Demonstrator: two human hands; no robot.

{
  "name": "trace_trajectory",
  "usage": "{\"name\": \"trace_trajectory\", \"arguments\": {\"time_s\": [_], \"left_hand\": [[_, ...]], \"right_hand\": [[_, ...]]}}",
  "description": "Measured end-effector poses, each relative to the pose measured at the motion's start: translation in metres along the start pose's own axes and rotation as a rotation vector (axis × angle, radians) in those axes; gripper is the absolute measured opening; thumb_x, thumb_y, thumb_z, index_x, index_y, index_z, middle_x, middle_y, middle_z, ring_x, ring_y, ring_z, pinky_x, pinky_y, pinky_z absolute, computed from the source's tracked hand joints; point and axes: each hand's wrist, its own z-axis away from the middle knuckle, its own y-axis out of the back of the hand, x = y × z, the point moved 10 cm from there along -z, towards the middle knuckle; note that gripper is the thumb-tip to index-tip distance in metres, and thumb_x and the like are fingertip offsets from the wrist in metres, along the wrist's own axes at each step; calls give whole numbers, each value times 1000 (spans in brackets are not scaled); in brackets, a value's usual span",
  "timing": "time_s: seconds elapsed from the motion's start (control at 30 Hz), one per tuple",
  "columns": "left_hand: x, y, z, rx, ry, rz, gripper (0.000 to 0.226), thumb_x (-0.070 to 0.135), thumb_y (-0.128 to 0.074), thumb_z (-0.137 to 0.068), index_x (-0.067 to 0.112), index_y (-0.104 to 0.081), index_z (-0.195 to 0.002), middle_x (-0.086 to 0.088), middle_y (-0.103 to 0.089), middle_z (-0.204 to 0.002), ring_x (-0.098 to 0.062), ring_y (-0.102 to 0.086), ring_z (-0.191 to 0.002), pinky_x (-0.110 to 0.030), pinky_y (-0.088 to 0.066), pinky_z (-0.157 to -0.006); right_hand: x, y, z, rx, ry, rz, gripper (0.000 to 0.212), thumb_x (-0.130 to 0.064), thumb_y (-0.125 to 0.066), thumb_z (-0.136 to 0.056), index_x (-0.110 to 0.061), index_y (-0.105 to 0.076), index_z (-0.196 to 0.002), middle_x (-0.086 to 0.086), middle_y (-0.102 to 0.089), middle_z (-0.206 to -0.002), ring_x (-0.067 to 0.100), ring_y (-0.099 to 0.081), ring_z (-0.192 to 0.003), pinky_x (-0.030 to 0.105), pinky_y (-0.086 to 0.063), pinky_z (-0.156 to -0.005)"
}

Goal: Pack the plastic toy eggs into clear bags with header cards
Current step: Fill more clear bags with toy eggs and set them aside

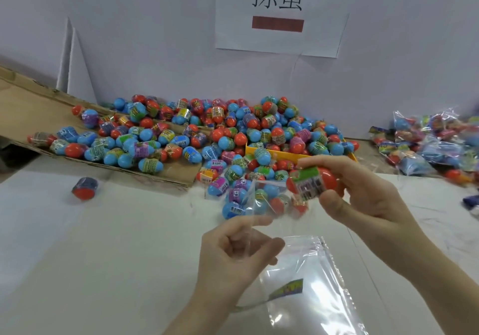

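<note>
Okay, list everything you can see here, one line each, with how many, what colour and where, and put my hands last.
Loose eggs: a large heap, blue and red with coloured labels, along the wall, spilling over the cardboard and table.
Stray egg: one, red with a dark wrap, alone on the table at left.
Cardboard: one flattened brown sheet, far left.
Yellow tray: one, half buried in the heap.
Filled bags: a pile, clear with eggs inside, far right.
Clear bag: one, held up with eggs inside.
Empty bags: a clear stack, nearest one with a colourful header card, on the table.
Paper sign: one, white, on the wall.
Left hand: pinches the clear bag.
Right hand: holds a red egg.
</note>
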Motion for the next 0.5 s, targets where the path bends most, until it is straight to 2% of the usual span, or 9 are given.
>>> {"name": "trace_trajectory", "arguments": {"time_s": [0.07,0.17,0.23,0.3,0.4,0.5], "left_hand": [[3,-1,2,-11,-14,-45,31,17,-85,-55,34,-74,-78,-3,-67,-54,-15,-64,-47,-18,-50,-54],[6,-3,3,-25,-38,-117,35,19,-78,-55,41,-72,-82,1,-68,-55,-14,-64,-48,-14,-48,-55],[8,-7,4,-57,-52,-151,40,20,-76,-56,45,-69,-86,2,-69,-58,-13,-65,-50,-13,-48,-57],[8,-9,4,-78,-53,-157,42,20,-76,-57,47,-68,-88,2,-70,-59,-13,-66,-51,-13,-48,-58],[7,-8,5,-78,-37,-133,41,18,-77,-57,45,-70,-87,-1,-69,-59,-14,-65,-51,-14,-49,-57],[6,-8,5,-87,-32,-122,41,17,-77,-57,43,-70,-88,-1,-69,-58,-16,-65,-51,-14,-49,-57]], "right_hand": [[-8,1,3,17,72,87,41,-66,-48,-75,-40,-55,-106,-18,-61,-103,0,-53,-93,15,-43,-77],[-17,0,5,40,148,275,23,-45,-59,-76,-42,-56,-99,-24,-57,-101,-13,-47,-93,-1,-33,-76],[-15,1,6,52,125,315,30,-32,-65,-73,-40,-57,-100,-29,-54,-100,-13,-47,-94,-1,-32,-79],[-10,2,7,53,94,261,25,-24,-65,-76,-40,-56,-94,-31,-58,-94,-14,-48,-94,1,-35,-77],[-5,8,8,83,39,89,38,-30,-72,-68,-36,-52,-100,-28,-59,-97,-1,-55,-90,12,-45,-74],[-4,13,9,119,1,-85,39,-36,-62,-62,-37,-56,-101,-16,-60,-94,10,-60,-89,19,-51,-77]]}}
